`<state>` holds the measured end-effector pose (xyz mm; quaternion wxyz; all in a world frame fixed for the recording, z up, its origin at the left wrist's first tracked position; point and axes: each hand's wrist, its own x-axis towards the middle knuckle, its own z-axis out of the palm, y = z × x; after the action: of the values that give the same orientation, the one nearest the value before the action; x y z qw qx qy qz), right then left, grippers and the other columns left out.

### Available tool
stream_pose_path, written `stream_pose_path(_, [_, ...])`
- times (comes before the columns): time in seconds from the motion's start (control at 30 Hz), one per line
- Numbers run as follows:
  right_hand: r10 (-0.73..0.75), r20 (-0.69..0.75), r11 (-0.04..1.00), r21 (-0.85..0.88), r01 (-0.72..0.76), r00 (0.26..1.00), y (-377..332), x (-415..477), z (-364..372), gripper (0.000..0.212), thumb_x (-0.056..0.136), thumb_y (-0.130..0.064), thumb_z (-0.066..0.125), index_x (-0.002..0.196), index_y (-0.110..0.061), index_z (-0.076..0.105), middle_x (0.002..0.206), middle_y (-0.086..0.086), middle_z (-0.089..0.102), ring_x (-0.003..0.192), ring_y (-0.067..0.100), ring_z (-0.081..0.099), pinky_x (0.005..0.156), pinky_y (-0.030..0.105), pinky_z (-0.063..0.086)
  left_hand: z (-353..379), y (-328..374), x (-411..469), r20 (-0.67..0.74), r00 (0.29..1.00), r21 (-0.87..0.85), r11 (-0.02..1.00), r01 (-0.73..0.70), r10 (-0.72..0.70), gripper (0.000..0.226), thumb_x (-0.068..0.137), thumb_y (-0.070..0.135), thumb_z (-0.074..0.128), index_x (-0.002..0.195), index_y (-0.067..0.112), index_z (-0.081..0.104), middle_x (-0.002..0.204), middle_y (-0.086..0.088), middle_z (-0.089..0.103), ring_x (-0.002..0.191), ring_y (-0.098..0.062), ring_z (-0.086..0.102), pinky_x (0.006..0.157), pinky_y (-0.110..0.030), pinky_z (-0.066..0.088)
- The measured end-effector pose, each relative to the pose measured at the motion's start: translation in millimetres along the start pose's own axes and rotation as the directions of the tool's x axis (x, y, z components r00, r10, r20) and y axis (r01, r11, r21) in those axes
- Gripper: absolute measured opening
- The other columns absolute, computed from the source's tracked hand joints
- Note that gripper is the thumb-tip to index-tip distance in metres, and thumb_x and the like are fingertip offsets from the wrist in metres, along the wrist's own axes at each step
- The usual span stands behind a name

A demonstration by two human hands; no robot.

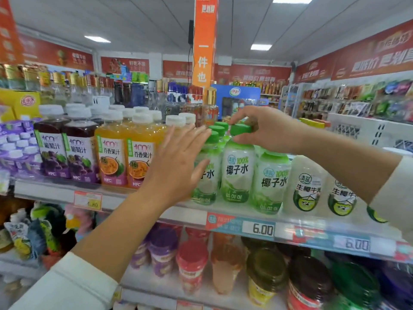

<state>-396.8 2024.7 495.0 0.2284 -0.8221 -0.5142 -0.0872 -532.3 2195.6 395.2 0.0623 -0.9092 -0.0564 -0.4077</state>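
Note:
A row of coconut water bottles with green caps stands on the shop shelf [185, 217]. My right hand [266, 128] pinches the green cap of the front coconut water bottle [238, 171] from above. My left hand [178, 162] is spread flat with straight fingers in front of the neighbouring coconut water bottle [206, 189], at its left side; whether it touches the bottle I cannot tell. Another coconut water bottle [271, 182] stands just to the right.
Passion fruit juice bottles [116, 153] and grape juice bottles [53, 151] stand to the left on the same shelf. Coconut milk bottles [307, 189] stand to the right. Price tags [259, 229] line the shelf edge. Cups and jars fill the shelf below.

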Motion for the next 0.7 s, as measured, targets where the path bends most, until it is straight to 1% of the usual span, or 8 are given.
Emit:
stream_pose_path(0.1, [0.037, 0.031, 0.999, 0.015, -0.038, 0.999, 4, 1, 4, 0.035, 0.084, -0.04, 0.072, 0.116, -0.04, 0.058, 0.118, -0.005, 0.053, 0.103, 0.012, 0.055, 0.083, 0.028, 0.043, 3, 0, -1, -0.005, 1.0, 0.006, 1.0, 0.007, -0.007, 0.061, 0.097, 0.047, 0.033, 0.152, 0.02, 0.029, 0.158, 0.002, 0.033, 0.149, -0.017, 0.022, 0.123, -0.047, 0.01])
stream_pose_path(0.17, [0.041, 0.057, 0.999, -0.035, -0.039, 0.998, 5, 2, 5, 0.037, 0.081, -0.042, 0.074, 0.116, -0.039, 0.06, 0.117, -0.004, 0.057, 0.1, 0.012, 0.058, 0.082, 0.027, 0.045, 5, 0, -1, -0.013, 1.0, 0.003, 1.0, 0.004, -0.004, 0.061, 0.097, 0.047, 0.033, 0.152, 0.02, 0.029, 0.157, 0.002, 0.034, 0.149, -0.018, 0.022, 0.123, -0.047, 0.01])
stream_pose_path(0.27, [0.027, 0.138, 0.999, -0.039, -0.022, 0.99, 2, 4, -5, 0.038, 0.08, -0.039, 0.076, 0.116, -0.036, 0.065, 0.114, -0.013, 0.061, 0.089, -0.003, 0.058, 0.075, 0.019, 0.044, 4, 0, 0, -0.028, 1.0, 0.019, 1.0, -0.001, 0.002, 0.062, 0.096, 0.047, 0.038, 0.152, 0.019, 0.031, 0.157, 0.002, 0.035, 0.149, -0.018, 0.022, 0.124, -0.044, 0.006])
stream_pose_path(0.33, [0.011, 0.18, 1.0, -0.023, -0.007, 0.984, 3, 8, -19, 0.028, 0.082, -0.04, 0.073, 0.11, -0.038, 0.07, 0.111, -0.021, 0.065, 0.091, -0.002, 0.063, 0.078, 0.017, 0.047, 4, 2, 2, -0.044, 0.999, 0.021, 1.0, -0.012, 0.013, 0.063, 0.096, 0.049, 0.04, 0.151, 0.018, 0.034, 0.156, 0.001, 0.037, 0.148, -0.017, 0.023, 0.123, -0.041, 0.003])
stream_pose_path(0.4, [-0.003, 0.149, 1.0, -0.03, 0.007, 0.989, 7, 15, -34, 0.015, 0.086, -0.036, 0.07, 0.101, -0.039, 0.072, 0.098, -0.025, 0.066, 0.078, -0.015, 0.061, 0.07, 0.008, 0.045, 3, 6, 6, -0.053, 0.998, 0.01, 0.999, -0.036, 0.037, 0.063, 0.096, 0.051, 0.04, 0.15, 0.018, 0.034, 0.155, 0.002, 0.037, 0.147, -0.016, 0.023, 0.123, -0.038, 0.002])
stream_pose_path(0.47, [-0.013, 0.119, 0.996, -0.085, 0.024, 0.993, 15, 27, -42, 0.015, 0.089, -0.029, 0.069, 0.1, -0.039, 0.069, 0.094, -0.025, 0.063, 0.071, -0.023, 0.055, 0.06, -0.002, 0.038, 2, 11, 14, -0.05, 0.996, -0.022, 0.997, -0.071, 0.07, 0.063, 0.097, 0.052, 0.039, 0.15, 0.019, 0.034, 0.155, 0.003, 0.038, 0.147, -0.014, 0.024, 0.123, -0.036, 0.005])
stream_pose_path(0.57, [0.007, 0.225, 0.985, -0.172, 0.033, 0.974, 27, 44, -40, 0.03, 0.088, -0.023, 0.07, 0.113, -0.039, 0.065, 0.11, -0.016, 0.065, 0.088, -0.009, 0.059, 0.07, 0.005, 0.04, 1, 22, 25, 0.001, 0.992, -0.069, 0.99, -0.123, 0.124, 0.064, 0.097, 0.057, 0.031, 0.151, 0.023, 0.031, 0.156, 0.006, 0.036, 0.147, -0.011, 0.024, 0.123, -0.034, 0.005])
stream_pose_path(0.7, [0.028, 0.365, 0.972, -0.227, 0.059, 0.931, 33, 58, -25, 0.048, 0.087, -0.016, 0.069, 0.13, -0.036, 0.059, 0.125, -0.009, 0.06, 0.089, -0.002, 0.058, 0.077, 0.019, 0.046, 10, 27, 28, 0.04, 0.987, -0.052, 0.987, -0.153, 0.155, 0.071, 0.094, 0.066, 0.031, 0.152, 0.026, 0.029, 0.156, 0.008, 0.036, 0.146, -0.009, 0.024, 0.123, -0.039, 0.007])
